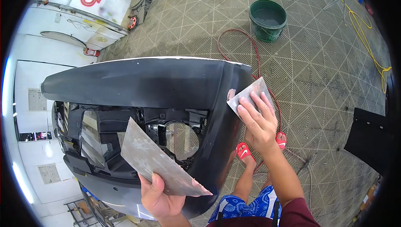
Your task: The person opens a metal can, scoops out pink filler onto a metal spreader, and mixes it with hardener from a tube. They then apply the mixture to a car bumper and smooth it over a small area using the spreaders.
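My left hand [161, 195] grips a large grey metal sheet [156, 158] by its lower edge, thumb on top. Pinkish filler lies along the sheet's lower right edge. My right hand [260, 120] holds a smaller grey spreader plate [255, 91], fingers pressed along its face. The plate's left corner is beside a pink filler patch [231, 94] on the dark car bumper [167, 80]. The large sheet hangs over the bumper's openings and hides part of them.
A green bucket [268, 20] of greyish liquid stands on the patterned floor. A red hose [257, 51] loops behind the bumper. A yellow hose [367, 51] and a black panel [366, 137] lie at the right. A fire extinguisher [91, 52] is at the left.
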### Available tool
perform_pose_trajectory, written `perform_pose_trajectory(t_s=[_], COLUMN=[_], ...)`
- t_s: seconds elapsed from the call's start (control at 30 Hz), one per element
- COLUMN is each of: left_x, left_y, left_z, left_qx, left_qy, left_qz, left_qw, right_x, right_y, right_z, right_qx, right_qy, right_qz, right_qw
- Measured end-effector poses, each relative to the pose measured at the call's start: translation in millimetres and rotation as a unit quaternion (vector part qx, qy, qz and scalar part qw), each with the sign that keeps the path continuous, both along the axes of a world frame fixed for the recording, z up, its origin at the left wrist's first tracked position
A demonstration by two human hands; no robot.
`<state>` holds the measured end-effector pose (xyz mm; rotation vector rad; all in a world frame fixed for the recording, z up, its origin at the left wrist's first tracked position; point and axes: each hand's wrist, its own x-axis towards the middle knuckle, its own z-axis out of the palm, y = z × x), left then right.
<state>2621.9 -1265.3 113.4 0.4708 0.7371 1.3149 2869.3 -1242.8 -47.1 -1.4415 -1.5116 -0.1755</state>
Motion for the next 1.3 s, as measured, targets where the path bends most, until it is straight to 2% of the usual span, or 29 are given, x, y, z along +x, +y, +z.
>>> perform_pose_trajectory(t_s=[0.1, 0.27, 0.47, 0.53, 0.67, 0.8, 0.93, 1.17, 1.23, 1.3], left_x=[-2, 0, 5, 6, 10, 4, 3, 1, 2, -1], left_y=[0, 1, 1, 2, 3, 2, 4, 4, 7, 5], left_z=[-1, 0, 0, 2, 3, -1, 0, -2, -1, -4], left_qx=[0.001, 0.014, -0.008, 0.008, 0.008, -0.007, -0.001, -0.008, 0.01, 0.003], left_qy=[0.011, 0.04, 0.003, 0.014, 0.006, -0.009, -0.004, -0.02, -0.024, -0.025], left_qz=[-0.003, -0.032, 0.005, -0.038, -0.049, -0.017, -0.031, -0.026, -0.064, -0.045], left_qw=[1.0, 0.999, 1.0, 0.999, 0.999, 1.0, 0.999, 0.999, 0.998, 0.999], right_x=[3, -10, -34, -44, -61, -68, -61, -58, -60, -64], right_y=[0, 4, 6, 5, -6, -21, -11, 1, 1, 1], right_z=[-3, 2, 12, 14, 26, 37, 34, 37, 37, 37], right_qx=[0.011, 0.0, -0.023, -0.028, -0.061, -0.076, -0.072, -0.073, -0.076, -0.076], right_qy=[0.006, 0.077, 0.117, 0.133, 0.135, 0.154, 0.183, 0.172, 0.172, 0.179], right_qz=[0.008, -0.04, -0.085, -0.097, -0.107, -0.119, -0.155, -0.159, -0.153, -0.151], right_qw=[1.0, 0.996, 0.989, 0.986, 0.983, 0.978, 0.968, 0.97, 0.97, 0.969])
